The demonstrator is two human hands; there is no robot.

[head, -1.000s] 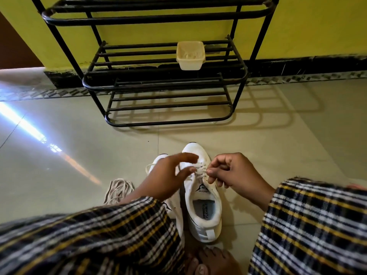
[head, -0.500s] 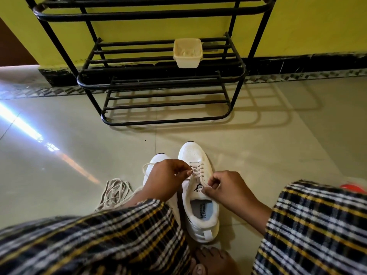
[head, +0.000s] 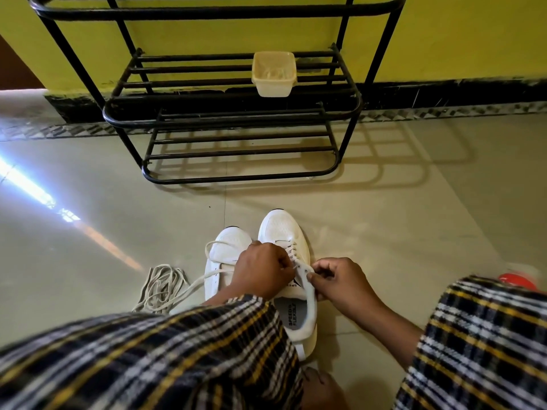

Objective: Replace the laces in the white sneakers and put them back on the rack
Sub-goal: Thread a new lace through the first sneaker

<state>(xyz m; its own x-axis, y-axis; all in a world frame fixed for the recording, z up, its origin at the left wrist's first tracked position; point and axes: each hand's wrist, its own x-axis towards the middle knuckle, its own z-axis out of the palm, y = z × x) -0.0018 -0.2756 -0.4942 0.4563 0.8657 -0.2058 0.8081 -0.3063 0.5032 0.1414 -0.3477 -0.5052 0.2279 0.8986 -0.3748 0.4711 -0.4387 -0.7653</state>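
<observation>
We see two white sneakers [head: 282,232] side by side on the floor [head: 384,217], near the rack [head: 236,119]. Our left hand [head: 262,273] and right hand [head: 343,282] pinch the right sneaker's lace [head: 297,263], fingers clamped. A loose lace pile [head: 161,287] lies to the left.

Two white sneakers stand side by side on the floor, toes toward the far rack [head: 225,119]; the right sneaker [head: 284,232] is laced partway; the left sneaker [head: 228,247] trails a loose lace [head: 189,288]; a lace bundle [head: 161,284] lies left; the black rack has barred shelves.
</observation>
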